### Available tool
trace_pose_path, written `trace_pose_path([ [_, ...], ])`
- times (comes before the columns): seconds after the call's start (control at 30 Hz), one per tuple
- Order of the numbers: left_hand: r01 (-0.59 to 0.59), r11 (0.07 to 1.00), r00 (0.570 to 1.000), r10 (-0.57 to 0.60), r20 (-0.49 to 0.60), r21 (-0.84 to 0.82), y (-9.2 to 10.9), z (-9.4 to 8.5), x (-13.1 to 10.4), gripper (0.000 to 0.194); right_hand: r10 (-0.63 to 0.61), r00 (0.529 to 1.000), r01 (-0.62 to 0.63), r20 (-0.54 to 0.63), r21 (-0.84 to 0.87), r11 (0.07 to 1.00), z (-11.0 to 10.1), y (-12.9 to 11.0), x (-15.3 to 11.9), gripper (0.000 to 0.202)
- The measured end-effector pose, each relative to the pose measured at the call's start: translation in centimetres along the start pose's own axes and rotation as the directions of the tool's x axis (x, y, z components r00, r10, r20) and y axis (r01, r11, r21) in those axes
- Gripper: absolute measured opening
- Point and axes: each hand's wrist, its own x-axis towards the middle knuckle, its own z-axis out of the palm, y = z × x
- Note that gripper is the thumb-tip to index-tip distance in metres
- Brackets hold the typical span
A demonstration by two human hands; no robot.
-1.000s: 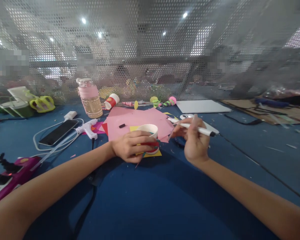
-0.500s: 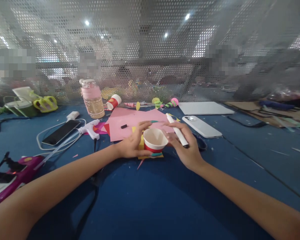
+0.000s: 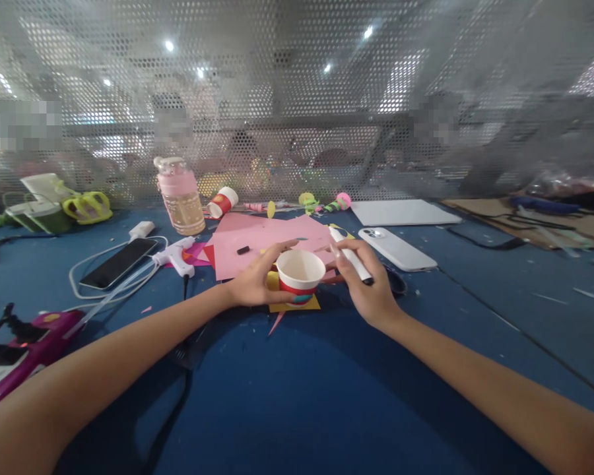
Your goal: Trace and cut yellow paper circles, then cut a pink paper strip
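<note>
A red and white paper cup stands upright, its mouth facing up, over a piece of yellow paper. My left hand is wrapped round the cup's left side, with the thumb across its front. On the other side, my right hand holds a white marker between thumb and fingers, and some of its fingertips reach to the cup's right side. The marker's small black cap lies apart on the pink paper behind the cup.
Left of the paper lie a white glue gun, a black phone with its cable, and a magenta power strip. A pink-lidded bottle and a second cup are at the back. A white phone lies right.
The cup now sits a little higher and further left in view. My left hand's thumb has come up onto the cup's front, and my right hand's fingers have shifted slightly with the marker.
</note>
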Motion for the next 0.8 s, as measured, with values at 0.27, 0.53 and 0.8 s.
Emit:
trace_pose_path([
  [0.27, -0.029, 0.997, 0.999, 0.031, 0.025, -0.067, -0.1, -0.1, 0.3, 0.082, 0.013, 1.0, -0.013, -0.017, 0.0, 1.0, -0.3, 0.5, -0.2, 0.019],
  [0.53, -0.012, 0.993, 1.0, 0.011, -0.009, -0.116, 0.3, 0.0, 0.3, 0.071, -0.016, 0.997, 0.021, -0.076, 0.07, 0.997, -0.2, 0.6, -0.2, 0.02],
  [0.8, 0.009, 0.993, 1.0, -0.011, -0.012, -0.119, 0.2, 0.0, 0.3, 0.072, -0.097, 0.93, 0.165, -0.356, 0.164, 0.973, -0.6, -0.9, 0.7, 0.008],
])
